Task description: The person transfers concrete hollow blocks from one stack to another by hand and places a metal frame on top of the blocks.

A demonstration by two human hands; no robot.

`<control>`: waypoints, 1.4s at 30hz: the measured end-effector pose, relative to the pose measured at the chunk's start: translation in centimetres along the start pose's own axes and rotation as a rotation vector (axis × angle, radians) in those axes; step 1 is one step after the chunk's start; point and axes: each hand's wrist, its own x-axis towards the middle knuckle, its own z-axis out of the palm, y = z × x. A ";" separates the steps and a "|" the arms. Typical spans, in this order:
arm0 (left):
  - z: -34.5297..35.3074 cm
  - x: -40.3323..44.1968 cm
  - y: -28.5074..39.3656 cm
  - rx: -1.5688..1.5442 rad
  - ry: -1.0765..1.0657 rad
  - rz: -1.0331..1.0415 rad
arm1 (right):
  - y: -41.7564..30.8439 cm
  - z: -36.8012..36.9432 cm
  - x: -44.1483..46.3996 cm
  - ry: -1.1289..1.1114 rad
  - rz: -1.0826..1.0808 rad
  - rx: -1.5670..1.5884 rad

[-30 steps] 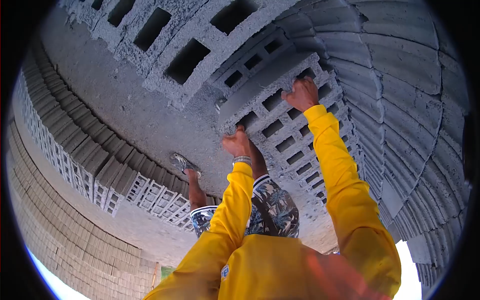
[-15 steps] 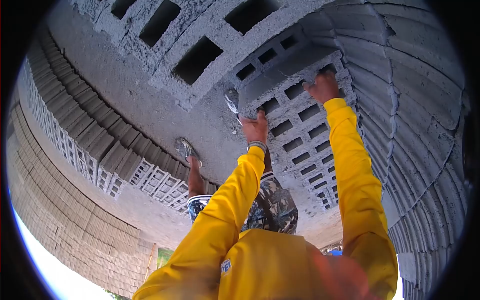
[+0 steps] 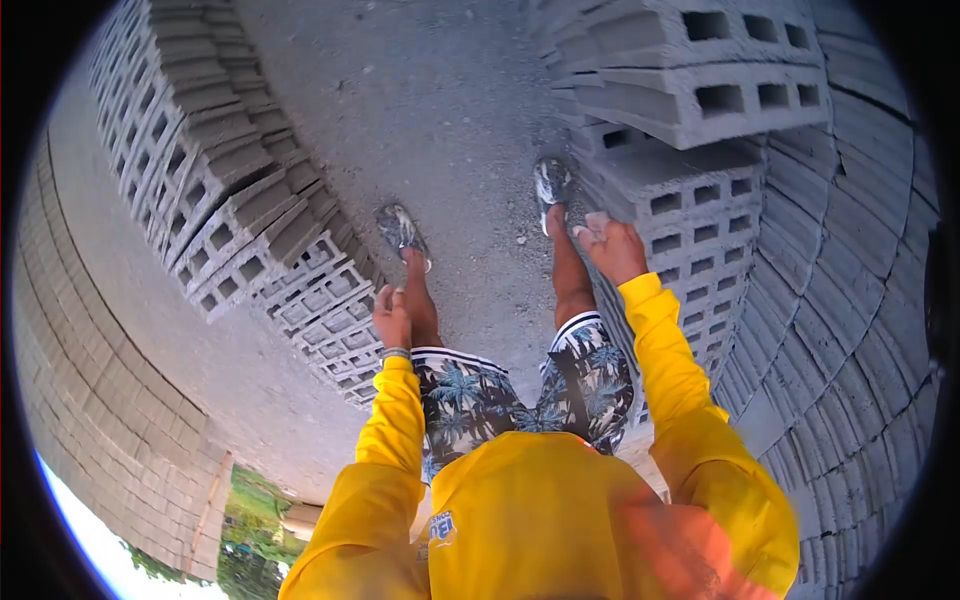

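Observation:
My left hand (image 3: 392, 318), with a band at the wrist, hangs in front of my leg with loosely bent fingers apart and nothing in them. It is nearest to the left stack of grey hollow concrete blocks (image 3: 325, 300), though I cannot tell if it touches. My right hand (image 3: 614, 250) is raised beside the right stack of hollow concrete blocks (image 3: 700, 215). Its fingers are bent, their tips pale, with a gap to the thumb; no block is in it. At the top of that stack, two larger-looking blocks (image 3: 740, 100) jut out with their holes facing me.
Between the stacks runs a dusty concrete floor (image 3: 450, 120), where my two shoed feet stand. A tall wall of stacked blocks (image 3: 830, 270) rises close at the right. Another long block stack (image 3: 90, 390) stands far left, with greenery (image 3: 255, 510) beyond.
Both hands have come off the block on the right stack, where their fingers were at its holes. They are now apart and lower, my left hand further left. The view has turned towards the aisle.

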 end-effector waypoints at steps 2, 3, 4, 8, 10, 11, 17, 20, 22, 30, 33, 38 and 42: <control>-11.5 3.6 -2.3 -0.022 0.183 -0.044 | -7.8 6.3 -0.2 -0.148 -0.132 0.062; -17.1 5.2 -4.2 0.030 0.311 0.014 | -12.9 8.7 -0.4 -0.192 -0.221 0.089; -22.4 6.2 -4.5 0.005 0.426 0.049 | -18.2 10.7 -1.0 -0.243 -0.291 0.137; -37.7 10.5 2.2 0.129 0.721 0.106 | -35.2 18.5 -3.3 -0.363 -0.493 0.321; -42.3 14.2 4.0 0.186 0.705 0.130 | -40.9 22.3 -3.7 -0.320 -0.593 0.341; -43.9 16.1 4.4 0.220 0.669 0.132 | -43.0 24.0 -3.3 -0.333 -0.597 0.252; -45.7 27.2 6.7 0.537 0.299 0.000 | -50.7 33.9 -0.7 -0.390 -0.615 -0.088; -45.8 30.4 6.4 0.522 0.187 -0.084 | -53.0 35.9 0.3 -0.505 -0.507 -0.188; -46.0 32.0 5.6 0.496 0.150 -0.087 | -53.7 36.7 0.9 -0.572 -0.413 -0.204; -43.6 25.4 5.4 0.477 0.392 0.088 | -50.9 38.5 0.0 -0.235 -0.173 -0.069; -38.6 16.7 8.9 0.584 0.585 0.023 | -46.4 35.9 0.7 -0.253 -0.146 -0.004; -28.9 6.4 11.9 0.478 0.764 0.052 | -38.2 29.2 1.2 -0.317 -0.137 0.034; -21.6 1.1 13.2 0.388 0.635 0.056 | -30.9 21.5 -0.1 -0.217 -0.185 0.087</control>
